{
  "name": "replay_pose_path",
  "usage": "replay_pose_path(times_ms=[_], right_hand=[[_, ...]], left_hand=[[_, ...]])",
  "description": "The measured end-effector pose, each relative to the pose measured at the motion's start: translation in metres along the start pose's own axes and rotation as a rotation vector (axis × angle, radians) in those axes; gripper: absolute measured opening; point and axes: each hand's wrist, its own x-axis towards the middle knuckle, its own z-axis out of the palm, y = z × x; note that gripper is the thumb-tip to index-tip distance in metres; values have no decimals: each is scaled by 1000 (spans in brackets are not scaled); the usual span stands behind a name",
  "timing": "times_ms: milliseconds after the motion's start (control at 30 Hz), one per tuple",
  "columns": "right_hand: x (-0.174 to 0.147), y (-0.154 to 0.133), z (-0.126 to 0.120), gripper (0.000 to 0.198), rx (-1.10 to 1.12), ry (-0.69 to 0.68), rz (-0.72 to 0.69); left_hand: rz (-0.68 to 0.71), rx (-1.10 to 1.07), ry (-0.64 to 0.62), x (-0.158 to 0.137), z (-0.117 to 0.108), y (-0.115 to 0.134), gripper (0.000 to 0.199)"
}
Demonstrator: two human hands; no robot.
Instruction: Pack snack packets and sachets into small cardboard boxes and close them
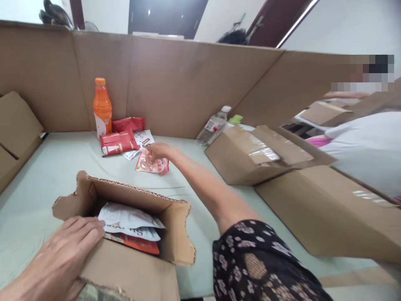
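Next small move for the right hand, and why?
Probably close the right hand on the pink packet and lift: it is at the packet's upper edge, though its grip is unclear. The left hand rests on the open box, which holds other packets.

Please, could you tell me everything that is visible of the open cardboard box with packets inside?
The cardboard box is plain brown, with ragged edges that show corrugation. It sits on the pale green table, opening upward; its near part leaves the picture. Inside, white packets lie over a red-orange packet. The left hand rests on the box's near left rim.
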Motion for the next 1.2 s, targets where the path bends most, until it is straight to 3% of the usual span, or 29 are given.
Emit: replay_pose_path(times_ms=[167,267,333,433,500,600,700,833,900,967,1033,1200], right_hand=[[-88,-7,18,19,31,85,-9],[-134,-12,22,17,78,210,-2],[-163,-16,16,19,238,410,-5],[-210,-31,-10,20,496,909,-70],[-240,-49,-30,20,520,1174,-155],[-271,-86,-49,20,440,1292,-259],[-270,-124,-42,14,245,1102,-389],[-237,-156,-18,12,-114,505,-390],[-227,-161,-11,15,-224,280,-386],[-224,-161,-10,17,-257,199,-375],[-226,-159,-11,21,-261,204,-362],[-224,-163,-16,50,-230,24,-484]], left_hand=[[-28,-34,-46,8,-10,8,52],[-65,-21,-95,13,-13,12,43],[-76,-7,-118,16,-15,14,41],[-92,-5,-114,19,-18,15,40],[-95,5,-114,19,-18,15,41],[-77,21,-112,17,-18,15,40],[-66,27,-97,15,-17,15,39],[-70,63,-106,14,-16,17,33],[-69,77,-117,15,-16,18,30],[-61,80,-116,15,-17,18,30],[-56,82,-113,15,-17,17,31],[-50,96,-104,15,-17,15,29]])
